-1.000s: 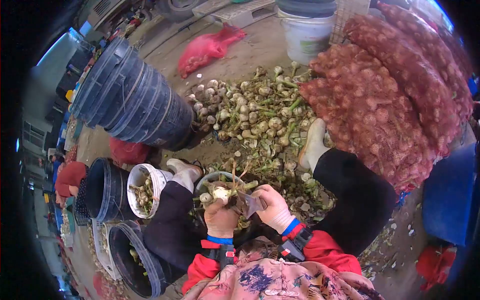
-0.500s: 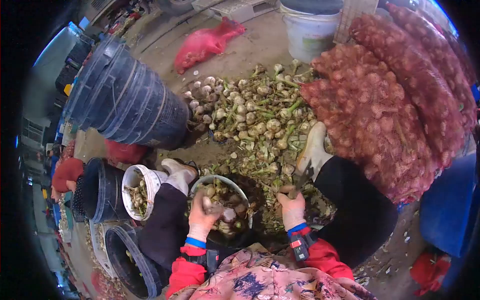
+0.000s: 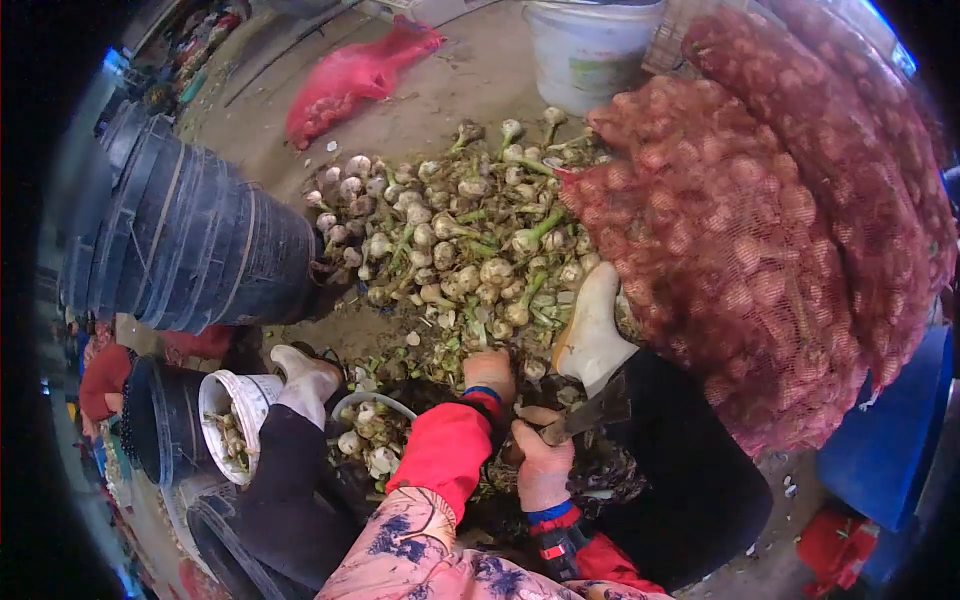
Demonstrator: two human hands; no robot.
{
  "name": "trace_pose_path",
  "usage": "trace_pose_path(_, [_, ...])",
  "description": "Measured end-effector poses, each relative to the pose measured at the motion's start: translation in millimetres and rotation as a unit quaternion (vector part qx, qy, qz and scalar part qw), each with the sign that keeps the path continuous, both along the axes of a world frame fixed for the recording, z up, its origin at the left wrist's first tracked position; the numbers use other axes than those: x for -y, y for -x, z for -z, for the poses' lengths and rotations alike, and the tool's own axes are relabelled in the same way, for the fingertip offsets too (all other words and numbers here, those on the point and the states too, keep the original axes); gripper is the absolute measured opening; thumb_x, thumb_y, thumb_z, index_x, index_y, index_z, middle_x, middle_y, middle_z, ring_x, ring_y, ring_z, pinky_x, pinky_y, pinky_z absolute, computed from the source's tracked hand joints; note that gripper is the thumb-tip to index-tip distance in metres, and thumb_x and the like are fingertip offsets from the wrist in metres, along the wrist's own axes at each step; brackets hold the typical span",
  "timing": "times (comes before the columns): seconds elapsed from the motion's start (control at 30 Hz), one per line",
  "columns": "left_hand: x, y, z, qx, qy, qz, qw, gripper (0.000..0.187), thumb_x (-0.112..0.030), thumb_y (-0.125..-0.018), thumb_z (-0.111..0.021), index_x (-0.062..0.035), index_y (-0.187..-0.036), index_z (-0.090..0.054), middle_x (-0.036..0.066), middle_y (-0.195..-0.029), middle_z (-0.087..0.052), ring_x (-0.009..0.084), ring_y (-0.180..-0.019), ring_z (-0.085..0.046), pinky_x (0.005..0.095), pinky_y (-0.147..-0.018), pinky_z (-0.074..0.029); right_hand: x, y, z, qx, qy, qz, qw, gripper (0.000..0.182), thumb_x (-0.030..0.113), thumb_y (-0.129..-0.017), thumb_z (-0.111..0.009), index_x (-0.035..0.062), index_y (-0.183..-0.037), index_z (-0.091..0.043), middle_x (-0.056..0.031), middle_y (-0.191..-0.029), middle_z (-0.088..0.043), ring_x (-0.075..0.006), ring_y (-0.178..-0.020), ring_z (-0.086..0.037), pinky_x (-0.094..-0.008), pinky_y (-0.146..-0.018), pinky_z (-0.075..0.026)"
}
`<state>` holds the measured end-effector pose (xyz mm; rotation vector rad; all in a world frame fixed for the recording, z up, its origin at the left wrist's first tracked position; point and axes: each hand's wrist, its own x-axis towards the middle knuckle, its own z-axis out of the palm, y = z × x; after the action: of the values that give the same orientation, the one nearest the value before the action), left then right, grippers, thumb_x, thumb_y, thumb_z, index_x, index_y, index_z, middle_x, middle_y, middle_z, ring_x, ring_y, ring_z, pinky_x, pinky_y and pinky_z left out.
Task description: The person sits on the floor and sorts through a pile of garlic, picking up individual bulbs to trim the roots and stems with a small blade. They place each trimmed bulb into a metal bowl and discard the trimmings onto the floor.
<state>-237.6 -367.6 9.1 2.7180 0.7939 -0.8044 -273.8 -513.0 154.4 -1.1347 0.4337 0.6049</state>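
Observation:
My left hand (image 3: 488,370) reaches forward to the near edge of a heap of garlic bulbs (image 3: 440,255) with green stems. Its fingers point down into the heap and are hidden behind the back of the hand. My right hand (image 3: 543,465) is wrapped round the handle of a knife (image 3: 600,408), whose broad dark blade points up and right toward my knee. A bucket of trimmed garlic (image 3: 368,442) stands between my legs, partly covered by my left sleeve. Stems and peelings lie under both hands.
Full red mesh sacks of garlic (image 3: 740,220) rise on the right, beside a blue container (image 3: 890,430). Stacked dark buckets (image 3: 190,235) stand left, above a small white bucket (image 3: 235,390). Farther back are a white pail (image 3: 590,55) and a pink mesh bag (image 3: 350,80).
My left hand has moved from above the garlic bucket forward and right to the heap. My right hand, still on the knife, has come lower and left. The view has shifted too.

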Motion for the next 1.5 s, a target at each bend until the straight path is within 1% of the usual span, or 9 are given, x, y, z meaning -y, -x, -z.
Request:
trace_pose_path(0.27, [-38.2, 61.1, -84.2, 0.237, 0.430, -0.288, 0.822, 0.086, -0.025, -0.061, -0.086, -0.0017, -0.134, -0.048, 0.015, -0.127, -0.059, 0.0268, -0.110, -0.060, 0.0348, -0.095, -0.047, 6.0, -1.7, -3.4, -0.004, 0.027, -0.030, 0.999, 0.020, 0.003, -0.081, -0.068, 0.0019, -0.100, -0.064, -0.0037, -0.085, -0.061, -0.0123, -0.065, -0.057, -0.0252, -0.049, -0.046])
trace_pose_path(0.53, [-11.0, 158.9, -199.2, 0.361, 0.304, -0.138, 0.871, 0.083, -0.018, -0.064, -0.086, -0.0029, -0.131, -0.040, 0.010, -0.111, -0.060, 0.0169, -0.100, -0.059, 0.0317, -0.090, -0.049, 13.1, 27.6, -6.8, 0.349, 0.158, -0.331, 0.863, 0.024, 0.008, -0.075, -0.067, 0.0073, -0.099, -0.065, -0.0130, -0.102, -0.061, -0.0346, -0.095, -0.061, -0.0383, -0.081, -0.049])
trace_pose_path(0.63, [6.5, 181.2, -209.2, 0.400, 0.566, -0.345, 0.633, 0.047, -0.008, -0.085, -0.066, -0.0026, -0.125, -0.044, 0.009, -0.104, -0.060, 0.0178, -0.092, -0.062, 0.0327, -0.079, -0.055, 13.9, 39.5, -20.6, 0.462, 0.216, -0.478, 0.715, 0.016, 0.006, -0.074, -0.060, 0.0088, -0.089, -0.063, -0.0137, -0.095, -0.059, -0.0370, -0.090, -0.060, -0.0468, -0.076, -0.049])
trace_pose_path(0.93, [30.6, 214.4, -218.2, 0.422, 0.424, -0.287, 0.748, 0.031, -0.017, -0.094, -0.055, -0.0017, -0.120, -0.048, 0.010, -0.096, -0.063, 0.0180, -0.081, -0.065, 0.0316, -0.069, -0.057, 13.8, 62.9, -17.2, 0.496, 0.253, -0.548, 0.624, 0.014, 0.010, -0.073, -0.063, 0.0073, -0.087, -0.063, -0.0152, -0.095, -0.058, -0.0376, -0.089, -0.061, -0.0467, -0.076, -0.050])
trace_pose_path(1.0, [35.4, 217.0, -220.3, 0.411, 0.601, -0.431, 0.534, 0.029, -0.017, -0.094, -0.053, -0.0011, -0.118, -0.049, 0.010, -0.094, -0.063, 0.0194, -0.077, -0.065, 0.0304, -0.065, -0.056, 15.2, 66.0, -12.8, 0.509, 0.258, -0.533, 0.625, 0.009, 0.010, -0.075, -0.061, 0.0072, -0.084, -0.062, -0.0153, -0.093, -0.058, -0.0367, -0.087, -0.061, -0.0473, -0.075, -0.050])
trace_pose_path(1.1, [39.3, 216.6, -214.8, 0.422, 0.620, -0.479, 0.456, 0.036, -0.020, -0.087, -0.064, -0.0016, -0.116, -0.050, 0.010, -0.095, -0.064, 0.0207, -0.075, -0.065, 0.0302, -0.067, -0.055, 15.1, 69.6, -3.0, 0.514, 0.268, -0.513, 0.633, 0.010, 0.010, -0.075, -0.062, 0.0066, -0.085, -0.062, -0.0158, -0.093, -0.058, -0.0368, -0.087, -0.061, -0.0470, -0.075, -0.050])
trace_pose_path(1.13, [38.3, 219.6, -207.8, 0.423, 0.621, -0.477, 0.456, 0.036, -0.020, -0.087, -0.064, -0.0016, -0.116, -0.050, 0.010, -0.095, -0.064, 0.0207, -0.075, -0.065, 0.0302, -0.067, -0.055, 14.5, 71.4, 4.0, 0.497, 0.268, -0.520, 0.641, 0.016, 0.010, -0.072, -0.064, 0.0060, -0.087, -0.062, -0.0156, -0.096, -0.057, -0.0374, -0.090, -0.060, -0.0460, -0.077, -0.050])
trace_pose_path(1.2, [37.0, 226.9, -194.5, 0.503, 0.236, -0.132, 0.821, 0.052, -0.023, -0.074, -0.077, -0.0031, -0.113, -0.049, 0.009, -0.096, -0.064, 0.0212, -0.076, -0.065, 0.0307, -0.069, -0.054, 16.2, 73.5, 12.5, 0.480, 0.268, -0.524, 0.651, 0.022, 0.010, -0.068, -0.067, 0.0054, -0.090, -0.062, -0.0154, -0.100, -0.057, -0.0380, -0.093, -0.059, -0.0449, -0.079, -0.050])
trace_pose_path(1.5, [39.2, 218.7, -264.5, 0.591, 0.123, -0.222, 0.766, 0.074, -0.019, -0.060, -0.085, -0.0025, -0.122, -0.046, 0.009, -0.106, -0.060, 0.0186, -0.091, -0.061, 0.0313, -0.080, -0.052, 20.8, 14.8, 89.8, 0.206, 0.404, -0.377, 0.808, 0.018, 0.008, -0.074, -0.062, 0.0050, -0.091, -0.066, -0.0169, -0.089, -0.068, -0.0355, -0.090, -0.065, -0.0404, -0.077, -0.051])
